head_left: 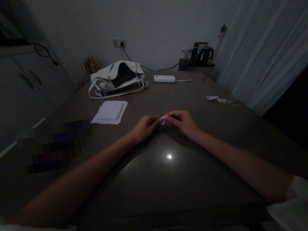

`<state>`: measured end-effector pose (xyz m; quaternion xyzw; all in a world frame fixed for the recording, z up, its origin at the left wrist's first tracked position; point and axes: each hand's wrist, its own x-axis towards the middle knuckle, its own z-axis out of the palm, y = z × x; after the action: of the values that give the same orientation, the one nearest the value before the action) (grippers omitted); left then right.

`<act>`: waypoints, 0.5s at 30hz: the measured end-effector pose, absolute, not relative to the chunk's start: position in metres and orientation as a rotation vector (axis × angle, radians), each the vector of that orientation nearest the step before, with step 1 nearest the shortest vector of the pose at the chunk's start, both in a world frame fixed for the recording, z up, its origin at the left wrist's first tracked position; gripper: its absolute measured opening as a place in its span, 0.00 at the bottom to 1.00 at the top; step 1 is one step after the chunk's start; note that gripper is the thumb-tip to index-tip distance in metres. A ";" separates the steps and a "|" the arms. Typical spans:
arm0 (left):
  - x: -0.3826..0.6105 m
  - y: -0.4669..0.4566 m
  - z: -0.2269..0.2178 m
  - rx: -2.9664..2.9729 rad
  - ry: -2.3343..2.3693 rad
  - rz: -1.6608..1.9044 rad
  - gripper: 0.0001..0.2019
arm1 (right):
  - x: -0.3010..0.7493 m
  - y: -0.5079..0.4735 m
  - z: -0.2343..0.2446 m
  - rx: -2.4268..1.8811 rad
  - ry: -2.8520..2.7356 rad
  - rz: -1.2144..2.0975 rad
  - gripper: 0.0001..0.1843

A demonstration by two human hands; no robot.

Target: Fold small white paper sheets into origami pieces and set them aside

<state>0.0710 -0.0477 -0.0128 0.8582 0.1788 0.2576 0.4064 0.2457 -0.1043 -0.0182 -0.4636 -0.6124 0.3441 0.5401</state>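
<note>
A small folded piece of white paper (163, 120) is pinched between my two hands, just above the middle of the dark table. My left hand (145, 127) grips its left side with thumb and fingers closed. On the right side, my right hand (183, 122) holds it the same way. The fingers partly cover the paper, so its full shape is hidden. To the left, beyond my left hand, lies a stack of white paper sheets (110, 111). Another small folded paper (211, 98) rests on the table to the right of my right hand.
A white handbag (116, 78) and a white power bank (164, 78) with a cable lie at the back of the table (165, 184). Paper scraps (225, 100) are near the right edge. A black kettle (202, 53) stands behind. A blurred-out patch covers the left side.
</note>
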 end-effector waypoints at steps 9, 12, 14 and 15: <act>0.072 -0.050 -0.009 2.071 0.393 0.626 0.18 | 0.245 -0.105 -0.017 -1.115 -1.451 0.782 0.11; 0.072 -0.050 -0.010 2.016 0.400 0.606 0.18 | 0.245 -0.105 -0.016 -1.129 -1.449 0.777 0.10; 0.072 -0.049 -0.012 1.987 0.386 0.601 0.18 | 0.245 -0.105 -0.016 -1.131 -1.441 0.776 0.10; 0.072 -0.048 -0.012 1.987 0.381 0.602 0.18 | 0.245 -0.105 -0.016 -1.134 -1.433 0.775 0.10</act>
<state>0.0724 -0.0483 -0.0125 0.8191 0.1570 0.2483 0.4928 0.2448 -0.1049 -0.0160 -0.4784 -0.6045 0.3270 0.5467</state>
